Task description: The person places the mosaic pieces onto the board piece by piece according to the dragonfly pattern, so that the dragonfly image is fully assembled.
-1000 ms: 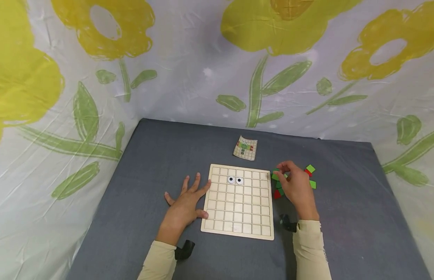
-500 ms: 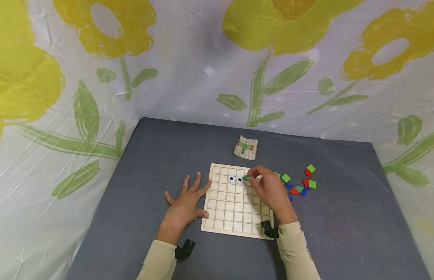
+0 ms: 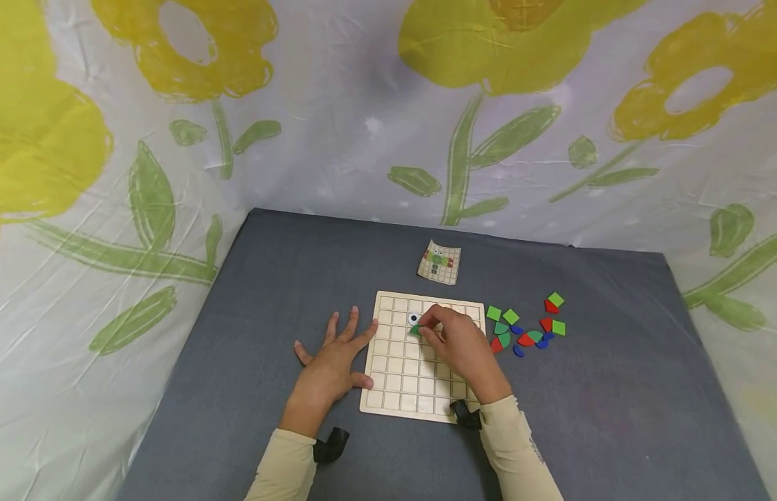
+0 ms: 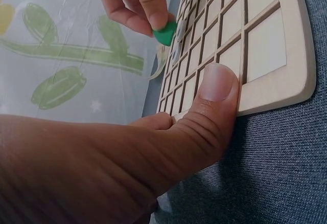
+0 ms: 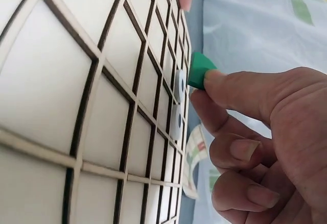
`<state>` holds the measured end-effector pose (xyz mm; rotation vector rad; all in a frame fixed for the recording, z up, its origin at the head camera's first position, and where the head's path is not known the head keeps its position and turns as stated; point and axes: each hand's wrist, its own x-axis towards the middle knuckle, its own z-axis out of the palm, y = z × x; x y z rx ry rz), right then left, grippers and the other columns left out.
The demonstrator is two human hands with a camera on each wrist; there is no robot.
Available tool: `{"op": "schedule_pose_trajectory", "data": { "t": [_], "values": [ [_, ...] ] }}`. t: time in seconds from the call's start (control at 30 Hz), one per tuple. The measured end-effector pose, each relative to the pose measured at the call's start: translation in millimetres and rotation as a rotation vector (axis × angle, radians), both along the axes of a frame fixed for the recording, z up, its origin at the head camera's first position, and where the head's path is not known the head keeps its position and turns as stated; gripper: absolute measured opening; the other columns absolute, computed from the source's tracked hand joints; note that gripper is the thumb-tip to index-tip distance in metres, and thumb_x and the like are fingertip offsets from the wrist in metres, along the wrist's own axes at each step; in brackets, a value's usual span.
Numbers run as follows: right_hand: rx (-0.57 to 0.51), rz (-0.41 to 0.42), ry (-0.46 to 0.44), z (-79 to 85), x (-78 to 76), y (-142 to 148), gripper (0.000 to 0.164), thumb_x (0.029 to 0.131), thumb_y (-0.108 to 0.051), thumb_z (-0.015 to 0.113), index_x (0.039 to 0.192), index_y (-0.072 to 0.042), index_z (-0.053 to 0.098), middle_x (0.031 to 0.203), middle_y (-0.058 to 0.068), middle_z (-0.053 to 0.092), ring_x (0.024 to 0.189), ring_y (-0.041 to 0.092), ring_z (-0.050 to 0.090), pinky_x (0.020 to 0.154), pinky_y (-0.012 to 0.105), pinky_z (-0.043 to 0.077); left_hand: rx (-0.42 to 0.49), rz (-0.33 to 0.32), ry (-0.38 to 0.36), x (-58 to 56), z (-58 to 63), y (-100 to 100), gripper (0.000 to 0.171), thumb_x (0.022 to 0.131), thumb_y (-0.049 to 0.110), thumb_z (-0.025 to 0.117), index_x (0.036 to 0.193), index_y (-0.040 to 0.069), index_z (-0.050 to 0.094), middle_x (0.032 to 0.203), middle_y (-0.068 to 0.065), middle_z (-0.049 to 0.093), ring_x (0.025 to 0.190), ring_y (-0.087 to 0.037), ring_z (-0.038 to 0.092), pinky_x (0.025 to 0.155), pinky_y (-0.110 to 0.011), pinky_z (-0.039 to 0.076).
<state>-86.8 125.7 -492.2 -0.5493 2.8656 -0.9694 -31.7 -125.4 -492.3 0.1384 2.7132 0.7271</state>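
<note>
A wooden grid board [image 3: 393, 384] lies on the grey table, its square cells framed by thin raised strips. Two round eye pieces sit in its upper cells; the left eye piece [image 3: 414, 319] shows in the head view, while the other is behind my right hand. Between thumb and index finger my right hand [image 3: 458, 342] pinches a dark green tile [image 5: 200, 69] with a curved edge, held over the board beside the eyes. My left hand [image 3: 330, 369] spreads its fingers at the board's left side, the thumb [image 4: 217, 88] resting on the rim.
Right of the board lie several loose tiles: light green squares [image 3: 559, 328], red pieces [image 3: 526, 339], dark green pieces [image 3: 501, 328] and blue pieces [image 3: 519, 351]. Behind the board is a small picture card [image 3: 439, 263] showing a pattern on a grid. A flower-printed curtain [image 3: 338, 139] borders the table.
My right hand has moved left from the loose tiles to the eye pieces, carrying the dark green tile. The left hand stays at the board's left edge.
</note>
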Motion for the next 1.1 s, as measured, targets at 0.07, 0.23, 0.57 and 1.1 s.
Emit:
{"op": "schedule_pose_trajectory", "data": {
  "t": [0.07, 0.23, 0.57, 1.1],
  "values": [
    [0.006, 0.002, -0.007, -0.6, 1.1, -2.0, 0.008, 0.097, -0.02, 0.08, 0.103, -0.023, 0.074, 0.089, -0.015, 0.07, 0.065, 0.008, 0.053, 0.059, 0.029, 0.047, -0.004, -0.001, 0.001, 0.5, -0.3, 0.1, 0.106, 0.072, 0.032, 0.089, 0.165, 0.033, 0.039, 0.177, -0.005, 0.014, 0.164, -0.04, 0.003, 0.1, -0.097, 0.002],
    [0.028, 0.001, -0.023, -2.7, 2.6, -4.5, 0.008, 0.096, -0.021, 0.081, 0.099, -0.025, 0.075, 0.086, -0.017, 0.069, 0.07, 0.007, 0.056, 0.063, 0.031, 0.05, -0.007, -0.004, 0.0, 2.3, -0.8, 0.5, 0.106, 0.072, 0.032, 0.09, 0.165, 0.033, 0.039, 0.177, -0.005, 0.014, 0.163, -0.04, 0.004, 0.099, -0.097, 0.003],
    [0.055, 0.019, 0.007, -4.7, 1.3, -5.6, 0.007, 0.095, -0.021, 0.083, 0.1, -0.022, 0.077, 0.09, -0.013, 0.068, 0.078, 0.007, 0.063, 0.069, 0.032, 0.055, 0.002, 0.002, 0.017, 2.6, 1.4, 0.2, 0.104, 0.073, 0.032, 0.089, 0.164, 0.032, 0.041, 0.177, -0.006, 0.016, 0.163, -0.041, 0.005, 0.099, -0.097, 0.003],
    [0.084, 0.029, 0.059, -9.4, -1.1, -9.1, 0.01, 0.09, -0.02, 0.086, 0.099, -0.02, 0.08, 0.088, -0.009, 0.066, 0.078, 0.01, 0.067, 0.069, 0.034, 0.057, -0.011, -0.002, 0.03, 1.4, -1.9, 0.2, 0.105, 0.072, 0.033, 0.089, 0.165, 0.033, 0.04, 0.177, -0.005, 0.016, 0.163, -0.041, 0.006, 0.098, -0.098, 0.005]
  ]
}}
